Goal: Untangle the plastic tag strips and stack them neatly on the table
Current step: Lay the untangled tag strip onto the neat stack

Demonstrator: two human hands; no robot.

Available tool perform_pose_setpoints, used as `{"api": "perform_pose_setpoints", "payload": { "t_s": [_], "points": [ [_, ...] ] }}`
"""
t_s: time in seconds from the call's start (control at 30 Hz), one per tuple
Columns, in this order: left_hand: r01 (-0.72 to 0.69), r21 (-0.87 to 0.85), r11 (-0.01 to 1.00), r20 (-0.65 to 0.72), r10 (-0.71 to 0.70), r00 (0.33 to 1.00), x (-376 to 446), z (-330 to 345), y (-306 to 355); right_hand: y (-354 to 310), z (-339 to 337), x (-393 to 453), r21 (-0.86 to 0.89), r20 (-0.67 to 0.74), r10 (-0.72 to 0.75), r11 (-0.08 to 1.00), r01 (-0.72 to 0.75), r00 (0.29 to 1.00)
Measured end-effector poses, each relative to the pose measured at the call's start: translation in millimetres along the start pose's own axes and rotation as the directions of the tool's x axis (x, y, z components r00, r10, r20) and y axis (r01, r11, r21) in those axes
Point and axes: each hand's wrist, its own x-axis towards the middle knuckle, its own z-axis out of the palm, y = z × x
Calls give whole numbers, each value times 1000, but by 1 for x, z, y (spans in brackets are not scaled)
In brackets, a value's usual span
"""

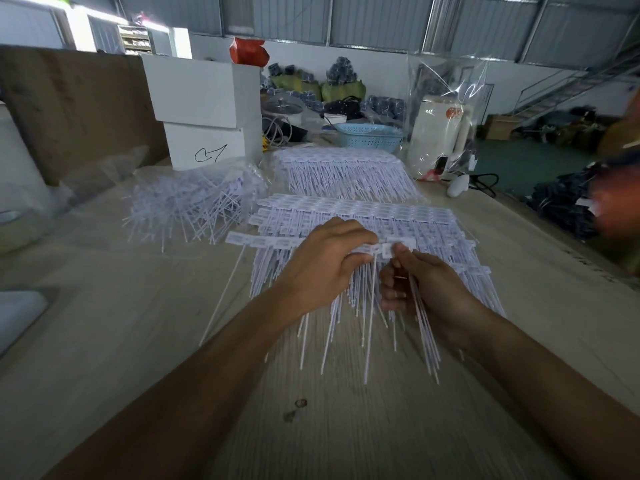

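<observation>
Gripping flat-headed plastic tag strips (pixel 363 249) (thin tails).

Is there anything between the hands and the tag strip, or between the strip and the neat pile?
Nothing visible. The left hand and right hand already hold the tag strip by its top edge. It sits right over the neat pile, with nothing between.
</observation>
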Motion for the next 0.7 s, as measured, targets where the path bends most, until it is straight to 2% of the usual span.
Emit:
{"api": "perform_pose_setpoints", "payload": {
  "t_s": [0.13, 0.3, 0.5, 0.7],
  "points": [
    [-36, 5, 999, 8, 36, 999, 2, -1, 0, -1, -6, 2, 48, 47, 69, 996, -71, 997],
    [-53, -5, 999, 33, 53, 998, 4, -4, -2, -4, -14, 4, 9, 129, 118, 993, -120, 985],
    [-105, -3, 995, 103, 104, 989, 5, -8, 3, -17, -38, 4, -113, 326, 251, 968, -226, 912],
    [-262, 207, 943, 228, 214, 950, 1, -11, -1, -22, -50, 3, -299, 338, 296, 934, -196, 893]
  ]
}}
